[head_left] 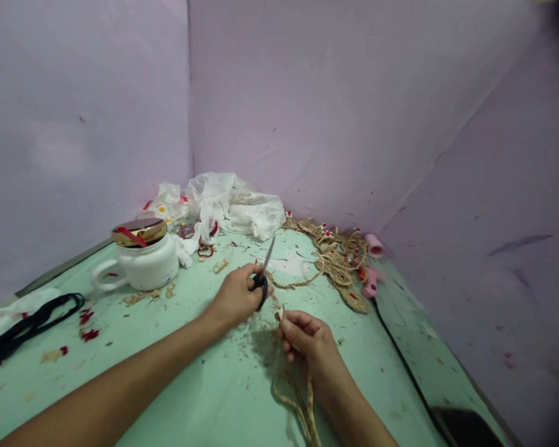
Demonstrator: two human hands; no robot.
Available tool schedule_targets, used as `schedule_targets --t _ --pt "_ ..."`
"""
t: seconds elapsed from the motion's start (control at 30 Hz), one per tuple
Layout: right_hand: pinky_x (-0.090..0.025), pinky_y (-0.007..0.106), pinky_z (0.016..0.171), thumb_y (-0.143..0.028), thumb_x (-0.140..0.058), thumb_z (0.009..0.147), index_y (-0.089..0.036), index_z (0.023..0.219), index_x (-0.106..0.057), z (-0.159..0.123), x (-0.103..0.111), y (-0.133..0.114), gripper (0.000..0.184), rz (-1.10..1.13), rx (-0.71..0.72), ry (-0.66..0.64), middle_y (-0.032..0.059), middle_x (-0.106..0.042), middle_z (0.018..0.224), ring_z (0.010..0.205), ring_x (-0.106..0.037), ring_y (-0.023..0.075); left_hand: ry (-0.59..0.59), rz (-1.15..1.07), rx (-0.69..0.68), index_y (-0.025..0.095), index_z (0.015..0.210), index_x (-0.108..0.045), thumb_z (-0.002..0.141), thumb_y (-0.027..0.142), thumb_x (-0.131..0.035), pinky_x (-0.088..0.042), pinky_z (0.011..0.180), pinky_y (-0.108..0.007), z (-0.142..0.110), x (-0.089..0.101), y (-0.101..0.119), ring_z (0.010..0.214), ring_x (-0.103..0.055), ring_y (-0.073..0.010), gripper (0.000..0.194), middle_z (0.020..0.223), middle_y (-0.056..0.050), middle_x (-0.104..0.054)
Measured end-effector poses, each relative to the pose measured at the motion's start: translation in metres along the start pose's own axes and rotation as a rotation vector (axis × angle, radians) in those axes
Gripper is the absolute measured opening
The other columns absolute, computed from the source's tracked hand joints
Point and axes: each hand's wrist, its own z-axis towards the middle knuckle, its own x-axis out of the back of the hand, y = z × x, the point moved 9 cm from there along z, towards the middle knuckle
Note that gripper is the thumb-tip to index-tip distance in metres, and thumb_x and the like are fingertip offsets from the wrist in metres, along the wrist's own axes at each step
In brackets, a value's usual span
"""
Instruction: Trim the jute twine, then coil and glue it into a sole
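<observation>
a small craft corner is suggested by the littered green table [218, 403], coiled cord [338, 266], scissors [269, 253] and red scraps [90, 335].

left forearm [140, 375]: bare | right forearm [359, 406]: bare | left grip [240, 293]: bare | right grip [311, 340]: bare

Scissors [261, 287]: black handle loops, slim grey metal blade section. Held in the left hand [236, 297], raised; blades point away from the person, tilted slightly right. Blades read as a single line; any gap between them too small to tell.

Cord [299, 406]: tan, twisted or braided, fibrous. One part pinched between thumb and fingers of the right hand [307, 335]; a short frayed-looking length rises from the pinch toward the left fingertips. Below, it hangs in a narrow loop, strands running side by side past the lower edge of view.
</observation>
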Motion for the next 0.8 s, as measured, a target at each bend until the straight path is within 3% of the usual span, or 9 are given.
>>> schedule_targets --t 0.07,0.13,0.27,0.37,0.53,0.8 --pt "-0.033 0.014 0.036 -0.027 -0.08 0.05 -0.011 0.07 -0.067 0.004 0.014 -0.002 0.029 0.097 -0.026 0.1 0.0004 -0.06 0.053 0.041 -0.045 0.0047 0.033 0.13 -0.084 0.018 0.091 -0.052 0.067 0.031 -0.059 -0.036 0.048 -0.02 -0.004 0.015 0.012 0.052 -0.049 -0.0109 0.029 0.062 0.003 -0.055" --pt "-0.033 0.012 0.034 -0.025 -0.08 0.049 -0.011 0.072 -0.068 0.005 0.022 -0.006 0.03 0.178 -0.036 0.135 0.0006 -0.061 0.053 0.04 -0.046 0.0038 0.038 0.399 -0.213 0.02 0.096 -0.052 0.068 0.035 -0.059 -0.038 0.055 -0.023 -0.013 0.021 0.025 0.058 -0.051 -0.0125 0.033 0.067 0.002 -0.057" --pt "-0.032 0.011 0.032 -0.023 -0.08 0.049 -0.011 0.071 -0.068 0.004 0.023 -0.011 0.028 0.258 -0.048 0.104 0.0005 -0.061 0.052 0.037 -0.046 0.0031 -0.182 0.739 -0.441 0.021 0.105 -0.052 0.07 0.021 -0.05 -0.041 0.069 -0.028 -0.037 -0.006 0.03 0.077 -0.058 -0.018 0.035 0.085 -0.002 -0.063" --pt "-0.032 0.012 0.031 -0.023 -0.079 0.049 -0.011 0.069 -0.067 0.003 0.021 -0.011 0.026 0.263 -0.05 0.083 0.0006 -0.062 0.051 0.036 -0.046 0.0038 -0.236 0.868 -0.558 0.018 0.116 -0.046 0.069 0.018 -0.046 -0.042 0.074 -0.034 -0.045 -0.021 0.028 0.088 -0.057 -0.0232 0.047 0.098 -0.008 -0.061" --pt "-0.033 0.014 0.033 -0.025 -0.078 0.05 -0.011 0.073 -0.069 0.0 0.019 -0.014 0.028 0.198 -0.016 0.084 0.001 -0.062 0.051 0.037 -0.045 0.0049 -0.209 0.978 -0.582 0.018 0.122 -0.042 0.072 0.02 -0.043 -0.043 0.067 -0.034 -0.043 -0.023 0.025 0.083 -0.058 -0.0233 0.05 0.097 -0.009 -0.059" --pt "-0.033 0.017 0.035 -0.031 -0.076 0.054 -0.012 0.071 -0.07 -0.002 0.01 -0.022 0.026 0.039 0.095 0.034 0.0008 -0.062 0.053 0.039 -0.043 0.0056 -0.306 1.039 -0.474 0.017 0.127 -0.037 0.07 0.016 -0.042 -0.044 0.065 -0.034 -0.045 -0.029 0.015 0.079 -0.059 -0.0238 0.057 0.093 -0.009 -0.06"
